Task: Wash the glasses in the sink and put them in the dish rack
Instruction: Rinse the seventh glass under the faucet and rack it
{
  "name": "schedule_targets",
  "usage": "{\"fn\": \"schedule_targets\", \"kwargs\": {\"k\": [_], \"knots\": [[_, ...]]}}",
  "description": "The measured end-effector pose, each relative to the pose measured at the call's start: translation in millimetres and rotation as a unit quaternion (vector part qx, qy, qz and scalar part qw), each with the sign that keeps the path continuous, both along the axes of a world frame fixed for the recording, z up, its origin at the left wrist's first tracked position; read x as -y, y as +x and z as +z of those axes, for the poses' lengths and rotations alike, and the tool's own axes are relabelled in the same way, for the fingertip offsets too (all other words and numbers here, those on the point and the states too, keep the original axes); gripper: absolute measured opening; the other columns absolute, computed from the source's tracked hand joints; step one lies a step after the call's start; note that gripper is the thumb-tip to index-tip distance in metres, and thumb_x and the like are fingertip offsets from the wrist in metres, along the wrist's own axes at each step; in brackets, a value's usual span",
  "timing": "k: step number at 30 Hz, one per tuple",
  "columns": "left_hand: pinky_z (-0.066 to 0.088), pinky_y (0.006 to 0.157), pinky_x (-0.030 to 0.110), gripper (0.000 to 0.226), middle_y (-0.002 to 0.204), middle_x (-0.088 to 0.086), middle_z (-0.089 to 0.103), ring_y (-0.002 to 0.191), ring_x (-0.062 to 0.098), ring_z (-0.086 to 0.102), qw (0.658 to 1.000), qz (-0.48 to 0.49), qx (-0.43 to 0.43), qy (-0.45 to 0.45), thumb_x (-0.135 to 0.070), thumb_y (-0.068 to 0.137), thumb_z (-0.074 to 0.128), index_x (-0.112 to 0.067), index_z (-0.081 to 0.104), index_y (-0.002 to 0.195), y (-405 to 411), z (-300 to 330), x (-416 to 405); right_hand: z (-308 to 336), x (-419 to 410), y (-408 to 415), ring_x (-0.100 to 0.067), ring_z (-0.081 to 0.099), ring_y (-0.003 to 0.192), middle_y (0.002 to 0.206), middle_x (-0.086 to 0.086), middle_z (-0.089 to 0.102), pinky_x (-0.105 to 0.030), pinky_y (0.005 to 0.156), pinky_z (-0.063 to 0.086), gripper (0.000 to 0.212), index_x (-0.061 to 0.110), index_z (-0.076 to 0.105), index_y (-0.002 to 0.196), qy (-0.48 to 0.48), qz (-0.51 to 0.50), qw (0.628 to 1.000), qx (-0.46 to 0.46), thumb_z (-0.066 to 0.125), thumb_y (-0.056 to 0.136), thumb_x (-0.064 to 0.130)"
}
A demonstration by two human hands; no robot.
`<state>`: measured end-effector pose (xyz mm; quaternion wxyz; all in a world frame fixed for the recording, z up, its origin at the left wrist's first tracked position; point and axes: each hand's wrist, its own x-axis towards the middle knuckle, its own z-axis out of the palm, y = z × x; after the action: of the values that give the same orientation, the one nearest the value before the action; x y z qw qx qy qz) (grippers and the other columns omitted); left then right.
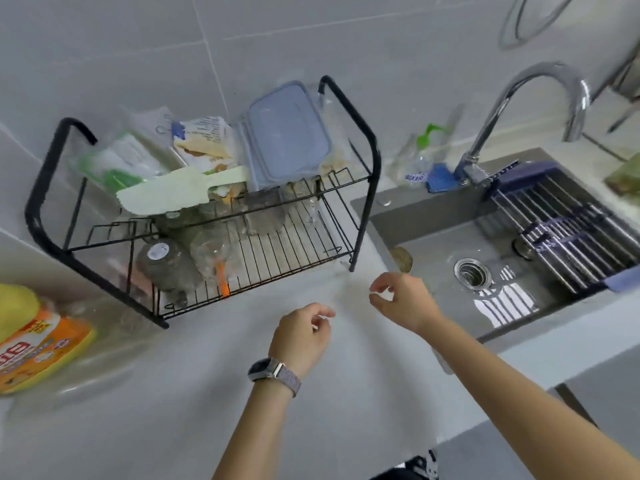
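Several clear drinking glasses (211, 252) rest upside down on the lower tier of the black two-tier wire dish rack (298, 244), left of the grey sink (446, 244).

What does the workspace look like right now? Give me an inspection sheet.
Surface: grey counter, wet sheen at its left.
Job's things: clear glasses upturned on the lower tier of the black dish rack; sink shows only its drain and a roll-up rack.
Clutter: lidded container, packets and a pale spatula on the rack's top tier; orange-yellow pack at far left.
Grippers: left hand and right hand over the counter, fingers loosely curled, holding nothing.
Cables: nothing seen.
Surroundings: tiled wall, chrome faucet, no water seen running.
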<state>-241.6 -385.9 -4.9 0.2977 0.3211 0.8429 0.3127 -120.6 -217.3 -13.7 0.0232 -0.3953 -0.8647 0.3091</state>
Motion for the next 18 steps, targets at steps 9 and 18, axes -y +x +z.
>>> {"fn": "schedule_targets", "kwargs": {"k": [9,18], "knots": [[0.042,0.065,0.015,0.022,0.085,-0.009,0.065,0.080,0.011,0.063,0.998,0.040,0.042,0.007,-0.016,0.093,0.057,-0.021,0.066,0.112,131,2,-98,-2,-100,142,-0.013,0.050,0.085,0.104,0.002,0.064,-0.028,0.084,0.045,0.041,0.017,0.058,0.123,-0.039,-0.028,0.999,0.013,0.069,0.084,0.028],[0.040,0.065,0.014,0.024,0.079,-0.019,0.058,0.078,0.007,0.059,0.999,-0.011,0.030,-0.020,-0.018,0.092,0.059,-0.021,0.066,0.115,154,0,-142,-15,-138,179,-0.013,0.049,0.094,0.119,-0.002,0.062,-0.028,0.092,0.043,0.049,0.015,0.053,0.130,-0.099,-0.075,0.992,0.022,0.070,0.084,0.022]]}}
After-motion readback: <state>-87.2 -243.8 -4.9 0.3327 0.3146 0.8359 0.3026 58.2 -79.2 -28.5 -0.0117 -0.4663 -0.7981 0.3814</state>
